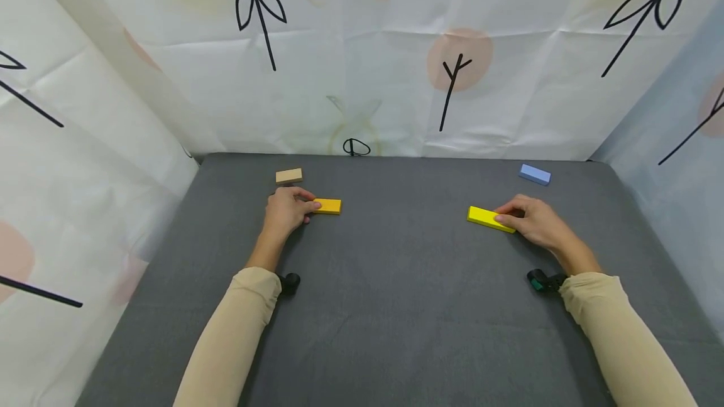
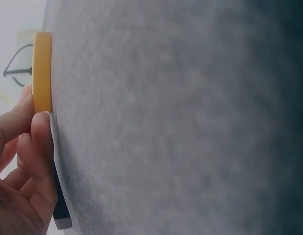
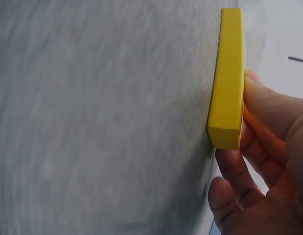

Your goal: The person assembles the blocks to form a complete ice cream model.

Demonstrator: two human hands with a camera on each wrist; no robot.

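My left hand (image 1: 287, 209) pinches one end of an orange-yellow block (image 1: 330, 206) between thumb and fingers, at the left rear of the grey table. In the left wrist view this block (image 2: 42, 73) sticks out past the fingertips. Just behind the hand lies a tan block (image 1: 289, 176). A dark block (image 2: 62, 215) shows partly behind the fingers in the left wrist view. On the right, my right hand (image 1: 534, 222) grips a bright yellow block (image 1: 485, 218) by its right part. The right wrist view shows that block (image 3: 227, 83) close over the cloth, thumb against its side.
A blue block (image 1: 534, 174) lies near the back right edge of the grey cloth-covered table (image 1: 396, 306). White curtains (image 1: 362, 30) with plant drawings enclose the back and both sides. Each wrist carries a small dark camera.
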